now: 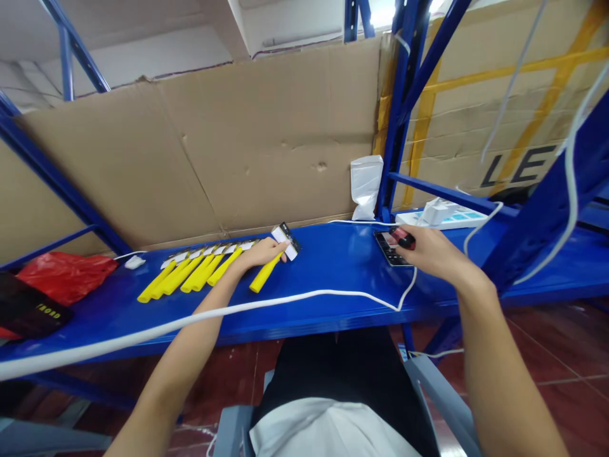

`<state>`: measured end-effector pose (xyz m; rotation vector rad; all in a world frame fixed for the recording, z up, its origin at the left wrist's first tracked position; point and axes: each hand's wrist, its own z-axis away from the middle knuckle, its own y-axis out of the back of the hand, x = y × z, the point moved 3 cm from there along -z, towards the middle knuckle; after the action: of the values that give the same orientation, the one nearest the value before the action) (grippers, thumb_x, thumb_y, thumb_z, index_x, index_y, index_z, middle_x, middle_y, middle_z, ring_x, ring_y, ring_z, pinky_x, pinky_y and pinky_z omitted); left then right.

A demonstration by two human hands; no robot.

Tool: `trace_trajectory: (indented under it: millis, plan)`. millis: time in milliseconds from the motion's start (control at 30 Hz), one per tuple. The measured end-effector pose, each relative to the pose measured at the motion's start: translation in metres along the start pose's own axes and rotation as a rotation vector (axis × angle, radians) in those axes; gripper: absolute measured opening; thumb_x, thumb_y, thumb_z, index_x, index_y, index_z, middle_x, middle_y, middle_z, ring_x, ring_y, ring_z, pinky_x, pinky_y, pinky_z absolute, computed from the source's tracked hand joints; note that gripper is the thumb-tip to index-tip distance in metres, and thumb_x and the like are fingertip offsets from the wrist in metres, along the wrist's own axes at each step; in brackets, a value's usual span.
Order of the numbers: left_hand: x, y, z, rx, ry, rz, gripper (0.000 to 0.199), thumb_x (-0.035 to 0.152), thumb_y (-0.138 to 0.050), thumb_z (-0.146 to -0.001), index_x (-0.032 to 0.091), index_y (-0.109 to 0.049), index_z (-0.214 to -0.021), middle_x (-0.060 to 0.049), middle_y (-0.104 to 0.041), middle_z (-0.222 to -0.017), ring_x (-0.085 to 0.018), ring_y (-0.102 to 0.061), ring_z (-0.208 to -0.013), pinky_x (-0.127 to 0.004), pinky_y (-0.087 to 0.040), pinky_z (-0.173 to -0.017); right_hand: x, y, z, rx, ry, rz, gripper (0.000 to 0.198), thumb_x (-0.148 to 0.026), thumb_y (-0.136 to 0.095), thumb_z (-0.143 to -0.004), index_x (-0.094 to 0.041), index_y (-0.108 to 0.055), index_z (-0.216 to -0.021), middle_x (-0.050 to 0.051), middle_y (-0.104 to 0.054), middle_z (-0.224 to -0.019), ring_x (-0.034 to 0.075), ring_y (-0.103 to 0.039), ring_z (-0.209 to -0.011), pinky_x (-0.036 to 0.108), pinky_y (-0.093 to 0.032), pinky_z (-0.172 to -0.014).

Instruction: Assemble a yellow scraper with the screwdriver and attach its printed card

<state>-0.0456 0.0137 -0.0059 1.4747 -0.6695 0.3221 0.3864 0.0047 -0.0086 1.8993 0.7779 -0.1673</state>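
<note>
My left hand (264, 252) is closed on a yellow-handled piece (266, 273). Its upper end carries a white label and a black part. Left of it, several similar yellow-handled pieces (195, 270) lie side by side on the blue shelf (309, 311), their labelled ends toward the cardboard. On the right, my right hand (423, 251) grips a small red-and-black object (403, 238) whose exact kind I cannot make out. It is over a phone (387, 249) with a lit screen, lying on the shelf; the hand partly covers the phone.
A white cable (304, 295) crosses the front of the shelf. A red plastic bag (71, 276) and a black box (28, 308) lie at far left. A white pouch (366, 187) leans by the blue post (392, 139). Behind the right hand is a power strip (457, 220).
</note>
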Motion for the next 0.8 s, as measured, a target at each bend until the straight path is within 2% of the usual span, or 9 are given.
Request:
trace_trajectory:
  millis: [133,200,267,333,400,500,633,700,800]
  plan:
    - [-0.010,0.011,0.016,-0.026,0.061,-0.077,0.073,0.089,-0.065,-0.089,0.020,-0.078,-0.069,-0.008,-0.067,-0.061,-0.019,-0.054,-0.053,-0.032,-0.038,-0.057,0.012,-0.011,-0.003,-0.120,-0.020,0.065,0.007,-0.024,-0.068,-0.089,-0.026,-0.062,-0.085,0.005,-0.073,-0.079,0.024,-0.066,-0.073,0.034,-0.040,-0.069]
    - [-0.013,0.016,0.024,-0.026,0.120,-0.113,0.072,0.089,-0.067,-0.089,0.022,-0.069,-0.062,-0.005,-0.060,-0.054,-0.019,-0.050,-0.049,-0.032,-0.035,-0.055,0.017,-0.019,-0.005,-0.168,-0.020,0.076,0.003,-0.023,-0.068,-0.088,-0.025,-0.065,-0.087,0.006,-0.077,-0.084,0.025,-0.070,-0.077,0.034,-0.042,-0.071]
    - [-0.013,0.021,0.032,-0.014,0.140,-0.182,0.071,0.086,-0.068,-0.090,0.025,-0.057,-0.056,-0.003,-0.055,-0.052,-0.019,-0.050,-0.049,-0.033,-0.034,-0.056,0.020,-0.026,-0.009,-0.161,-0.025,0.096,0.004,-0.023,-0.067,-0.087,-0.025,-0.065,-0.090,0.007,-0.077,-0.086,0.026,-0.070,-0.077,0.034,-0.043,-0.071]
    - [-0.012,0.025,0.039,0.028,0.110,-0.270,0.068,0.080,-0.067,-0.094,0.025,-0.052,-0.057,-0.004,-0.058,-0.056,-0.021,-0.053,-0.055,-0.034,-0.033,-0.060,0.023,-0.032,-0.012,-0.133,-0.040,0.124,0.005,-0.025,-0.066,-0.087,-0.026,-0.063,-0.090,0.007,-0.074,-0.082,0.026,-0.068,-0.074,0.034,-0.041,-0.069]
    - [-0.011,0.027,0.046,0.091,0.073,-0.348,0.061,0.076,-0.067,-0.097,0.025,-0.059,-0.064,-0.006,-0.067,-0.066,-0.023,-0.058,-0.063,-0.035,-0.034,-0.064,0.024,-0.034,-0.015,-0.089,-0.055,0.149,0.008,-0.025,-0.067,-0.086,-0.026,-0.060,-0.090,0.007,-0.071,-0.079,0.027,-0.065,-0.071,0.035,-0.039,-0.068]
    - [-0.017,0.027,0.058,0.155,0.084,-0.413,0.053,0.075,-0.070,-0.097,0.023,-0.073,-0.087,-0.009,-0.078,-0.083,-0.026,-0.066,-0.072,-0.034,-0.036,-0.067,0.020,-0.028,-0.015,-0.005,-0.041,0.147,0.013,-0.025,-0.068,-0.085,-0.028,-0.056,-0.090,0.007,-0.068,-0.076,0.026,-0.060,-0.068,0.036,-0.036,-0.068]
    - [-0.024,0.023,0.073,0.231,0.104,-0.391,0.059,0.072,-0.077,-0.095,0.020,-0.078,-0.123,-0.009,-0.082,-0.093,-0.030,-0.074,-0.086,-0.034,-0.043,-0.072,0.010,-0.013,-0.011,0.034,-0.032,0.130,0.018,-0.027,-0.067,-0.086,-0.028,-0.049,-0.086,0.006,-0.065,-0.073,0.025,-0.055,-0.066,0.036,-0.035,-0.069]
    - [-0.024,0.020,0.082,0.278,0.092,-0.381,0.058,0.068,-0.076,-0.098,0.019,-0.077,-0.129,-0.010,-0.083,-0.099,-0.031,-0.076,-0.092,-0.035,-0.047,-0.077,0.006,-0.006,-0.008,0.058,-0.056,0.114,0.018,-0.027,-0.066,-0.086,-0.029,-0.048,-0.085,0.005,-0.064,-0.072,0.024,-0.054,-0.066,0.036,-0.035,-0.069]
    - [-0.023,0.019,0.102,0.384,0.061,-0.355,0.050,0.064,-0.074,-0.100,0.021,-0.078,-0.124,-0.012,-0.084,-0.112,-0.032,-0.077,-0.103,-0.037,-0.052,-0.086,0.001,0.003,-0.005,0.104,-0.114,0.066,0.012,-0.028,-0.069,-0.085,-0.028,-0.057,-0.087,0.006,-0.066,-0.076,0.025,-0.057,-0.070,0.036,-0.037,-0.069]
